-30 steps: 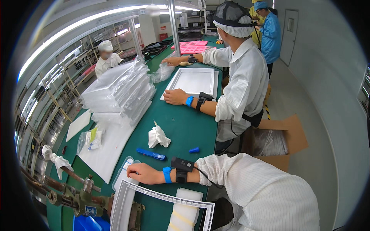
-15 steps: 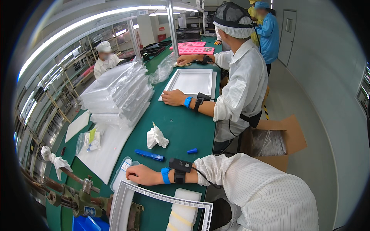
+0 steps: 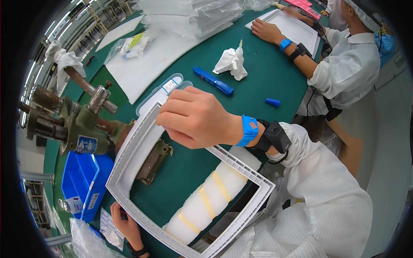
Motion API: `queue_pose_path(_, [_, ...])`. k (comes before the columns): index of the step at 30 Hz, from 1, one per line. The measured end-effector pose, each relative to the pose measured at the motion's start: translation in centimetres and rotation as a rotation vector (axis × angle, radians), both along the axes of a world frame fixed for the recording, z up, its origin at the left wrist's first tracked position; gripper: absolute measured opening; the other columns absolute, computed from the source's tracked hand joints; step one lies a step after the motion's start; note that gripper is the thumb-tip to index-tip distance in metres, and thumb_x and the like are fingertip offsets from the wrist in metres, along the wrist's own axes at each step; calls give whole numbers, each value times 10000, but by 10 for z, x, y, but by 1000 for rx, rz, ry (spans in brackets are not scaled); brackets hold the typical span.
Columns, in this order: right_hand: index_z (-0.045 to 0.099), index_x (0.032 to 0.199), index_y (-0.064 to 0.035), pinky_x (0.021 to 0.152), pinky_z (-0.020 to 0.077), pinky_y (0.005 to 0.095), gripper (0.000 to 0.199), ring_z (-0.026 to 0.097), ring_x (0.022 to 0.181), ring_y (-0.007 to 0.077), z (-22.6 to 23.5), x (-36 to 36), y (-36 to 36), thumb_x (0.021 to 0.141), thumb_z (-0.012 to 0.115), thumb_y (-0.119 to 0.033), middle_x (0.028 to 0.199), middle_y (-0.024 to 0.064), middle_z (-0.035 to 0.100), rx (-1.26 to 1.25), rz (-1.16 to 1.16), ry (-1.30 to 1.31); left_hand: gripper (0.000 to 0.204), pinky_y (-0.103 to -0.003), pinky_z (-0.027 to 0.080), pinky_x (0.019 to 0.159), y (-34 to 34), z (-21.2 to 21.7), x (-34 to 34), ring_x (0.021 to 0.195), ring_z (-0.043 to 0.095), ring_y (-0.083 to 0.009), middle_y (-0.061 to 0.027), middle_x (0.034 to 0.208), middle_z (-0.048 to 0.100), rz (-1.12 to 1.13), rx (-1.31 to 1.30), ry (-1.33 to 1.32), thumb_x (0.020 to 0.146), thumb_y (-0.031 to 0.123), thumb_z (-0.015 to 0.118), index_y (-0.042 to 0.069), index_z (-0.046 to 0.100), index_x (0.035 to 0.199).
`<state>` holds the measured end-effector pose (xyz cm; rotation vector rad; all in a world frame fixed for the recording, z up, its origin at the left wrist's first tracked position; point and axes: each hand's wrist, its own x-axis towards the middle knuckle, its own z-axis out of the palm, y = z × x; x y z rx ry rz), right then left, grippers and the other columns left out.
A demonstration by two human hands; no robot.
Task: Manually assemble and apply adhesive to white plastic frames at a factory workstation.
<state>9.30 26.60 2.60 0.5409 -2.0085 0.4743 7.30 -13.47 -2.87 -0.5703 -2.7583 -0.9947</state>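
Observation:
A white plastic frame (image 3: 262,185), rectangular with a ribbed rim, lies tilted in front of me. My right hand (image 3: 195,118) is over its far edge, fingers curled and pressed together; what they hold, if anything, is hidden. At the near left side of the frame, my left hand (image 3: 125,225) has its fingers closed around the rim, partly hidden by it. Beneath the frame are a white foam roll (image 3: 206,202) with yellow tape bands and a rusty metal block (image 3: 154,163). Just beyond my right hand is a clear plastic box (image 3: 148,101) with a label.
A green hand press (image 3: 92,129) stands left, above a blue bin (image 3: 88,180). Farther off lie a blue marker pen (image 3: 213,81), its cap-like blue piece (image 3: 272,102), a crumpled white tissue (image 3: 232,62) and wrapped stacks (image 3: 189,19). A co-worker (image 3: 348,73) handles a white panel (image 3: 292,26).
The view has swung down and left. My right hand has left the clear box and is now over the frame's edge. My left hand has come into view by the frame's left side.

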Motion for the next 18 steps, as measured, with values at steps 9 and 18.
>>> queue_pose_path(9, [639,883,-119,681,468,302,188,619,826,184,-3,6,0,715,701,-62,897,1,631,4,54,-18,238,-237,394,615,4,1,3,775,545,-152,-74,1024,601,-28,13,46,810,-50,592,-24,620,1045])
queue_pose_path(18, [563,758,-112,665,459,296,137,566,769,166,2,14,-12,701,687,-126,762,-5,534,38,75,82,239,-257,412,671,5,3,2,834,558,-184,-83,1031,595,-61,-46,91,818,-28,596,-36,612,1056])
